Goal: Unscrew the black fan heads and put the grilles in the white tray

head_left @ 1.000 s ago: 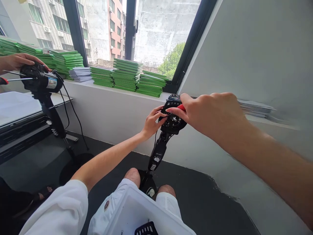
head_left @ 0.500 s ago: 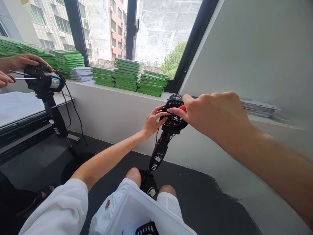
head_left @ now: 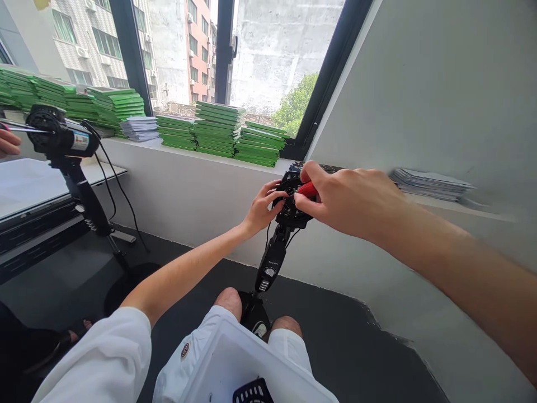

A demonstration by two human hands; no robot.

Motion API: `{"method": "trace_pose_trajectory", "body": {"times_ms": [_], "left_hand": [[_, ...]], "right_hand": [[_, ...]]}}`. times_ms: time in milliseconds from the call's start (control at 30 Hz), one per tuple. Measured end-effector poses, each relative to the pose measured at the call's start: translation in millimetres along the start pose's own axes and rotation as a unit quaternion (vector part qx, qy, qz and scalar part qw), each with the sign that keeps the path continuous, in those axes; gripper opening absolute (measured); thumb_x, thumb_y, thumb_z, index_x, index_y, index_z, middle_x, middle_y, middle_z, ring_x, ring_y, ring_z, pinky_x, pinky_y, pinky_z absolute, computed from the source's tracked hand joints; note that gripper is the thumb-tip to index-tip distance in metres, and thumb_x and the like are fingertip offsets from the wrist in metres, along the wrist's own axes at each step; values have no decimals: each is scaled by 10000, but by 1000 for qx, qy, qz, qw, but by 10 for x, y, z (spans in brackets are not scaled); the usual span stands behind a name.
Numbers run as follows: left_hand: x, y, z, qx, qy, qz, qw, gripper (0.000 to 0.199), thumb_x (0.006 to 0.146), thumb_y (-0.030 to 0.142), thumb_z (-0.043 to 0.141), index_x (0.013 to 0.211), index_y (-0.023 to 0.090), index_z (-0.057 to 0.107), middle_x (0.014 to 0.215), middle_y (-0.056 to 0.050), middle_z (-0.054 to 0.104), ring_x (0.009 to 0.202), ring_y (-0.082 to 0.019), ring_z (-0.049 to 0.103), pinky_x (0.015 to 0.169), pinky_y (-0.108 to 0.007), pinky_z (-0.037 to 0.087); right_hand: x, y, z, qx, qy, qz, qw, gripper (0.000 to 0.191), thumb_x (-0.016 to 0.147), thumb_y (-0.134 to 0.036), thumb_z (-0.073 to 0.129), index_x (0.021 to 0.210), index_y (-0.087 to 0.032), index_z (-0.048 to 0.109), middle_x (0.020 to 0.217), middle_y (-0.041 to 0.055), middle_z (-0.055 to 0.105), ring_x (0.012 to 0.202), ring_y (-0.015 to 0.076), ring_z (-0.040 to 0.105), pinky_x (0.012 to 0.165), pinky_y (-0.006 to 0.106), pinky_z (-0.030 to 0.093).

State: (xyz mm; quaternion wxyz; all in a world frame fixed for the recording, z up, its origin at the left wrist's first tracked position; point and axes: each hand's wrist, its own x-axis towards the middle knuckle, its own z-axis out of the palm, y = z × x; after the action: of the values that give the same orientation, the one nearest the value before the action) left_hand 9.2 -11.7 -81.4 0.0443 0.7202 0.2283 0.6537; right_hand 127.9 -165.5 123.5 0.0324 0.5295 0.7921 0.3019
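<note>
In front of me a black stand fan's motor head (head_left: 289, 217), without its blades, tops a black pole with a control panel (head_left: 271, 266). My left hand (head_left: 260, 208) is at the left of the head's face. Its thumb and index finger come together there, and whatever is between them is too small to make out. My right hand (head_left: 352, 197) is closed around the red handle of a screwdriver (head_left: 308, 190), which points at the face of the motor head. The tool's tip is hidden by fingers.
A white bin (head_left: 205, 364) with a black slotted part (head_left: 253, 390) sits at my lap. At left, a co-worker's hand (head_left: 8, 143) holds a screwdriver to another fan head (head_left: 59, 134). Green stacks (head_left: 220, 131) line the windowsill; papers (head_left: 432, 184) lie right.
My right hand has drawn slightly back from the motor head and turned, so more of the red handle shows. The co-worker's fan head has shifted left, and one of their hands has left it.
</note>
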Motion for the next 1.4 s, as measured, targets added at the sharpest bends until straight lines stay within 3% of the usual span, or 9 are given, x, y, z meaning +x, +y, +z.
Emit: {"method": "trace_pose_trajectory", "body": {"times_ms": [133,367,567,700,833,1033,1200,1300,1400], "left_hand": [[-41,2,10,12,-17,0,1000,239,1025,249,509,1229,228,632,1511,-138,487,1410,-258,527,1183,-501,478],[-69,21,6,24,-45,15,999,289,1027,209,473,1299,240,563,1574,-145,407,1495,-262,427,1213,-511,442],[-85,54,-31,35,-47,2,998,265,1029,218,477,1290,237,517,1570,-157,420,1500,-265,419,1221,-523,423],[-81,57,7,39,-46,6,998,282,1027,207,467,1302,232,525,1572,-164,417,1498,-268,421,1224,-518,420],[-83,36,4,41,-47,5,998,308,1019,206,476,1322,231,529,1577,-170,409,1496,-279,423,1219,-520,425],[-111,42,-15,47,-66,-2,997,365,1016,242,486,1381,242,501,1629,-167,352,1530,-300,374,1246,-562,376],[-137,58,16,48,-54,6,997,393,1007,224,505,1399,255,496,1634,-155,353,1521,-299,389,1237,-553,393],[-135,42,11,50,-51,7,997,391,1007,222,503,1397,255,501,1632,-153,352,1526,-293,383,1241,-546,389],[-132,33,10,50,-49,2,998,384,1007,227,500,1390,257,508,1633,-151,351,1531,-298,373,1243,-561,384]], "right_hand": [[11,-3,-22,-14,-36,-14,999,475,992,-427,339,1325,-151,535,639,78,650,570,261,584,550,321,299],[-45,-7,-2,-65,75,18,995,596,1044,-520,219,918,-186,696,627,138,633,667,314,640,568,340,305],[15,63,39,39,-11,-27,999,401,956,-366,417,1294,-175,516,816,87,734,618,244,621,534,303,279],[-27,14,13,-22,6,-18,1000,453,1016,-459,364,1269,-143,568,712,130,691,647,308,650,558,324,275],[-46,-27,13,-49,31,9,998,453,1012,-493,330,1048,-176,651,653,135,657,651,313,643,581,332,292],[-41,-11,46,-21,-19,-33,999,442,986,-417,353,1303,-161,524,642,72,664,525,241,560,531,296,246],[-54,-38,32,-71,54,13,996,506,1035,-498,245,1018,-187,644,656,126,656,609,284,614,546,315,268],[-13,-5,31,-15,9,5,1000,386,995,-444,343,1145,-196,598,695,89,681,591,252,603,541,309,284],[4,28,31,18,-37,-16,999,456,979,-420,376,1322,-152,510,697,86,687,578,259,598,541,314,285]]}}
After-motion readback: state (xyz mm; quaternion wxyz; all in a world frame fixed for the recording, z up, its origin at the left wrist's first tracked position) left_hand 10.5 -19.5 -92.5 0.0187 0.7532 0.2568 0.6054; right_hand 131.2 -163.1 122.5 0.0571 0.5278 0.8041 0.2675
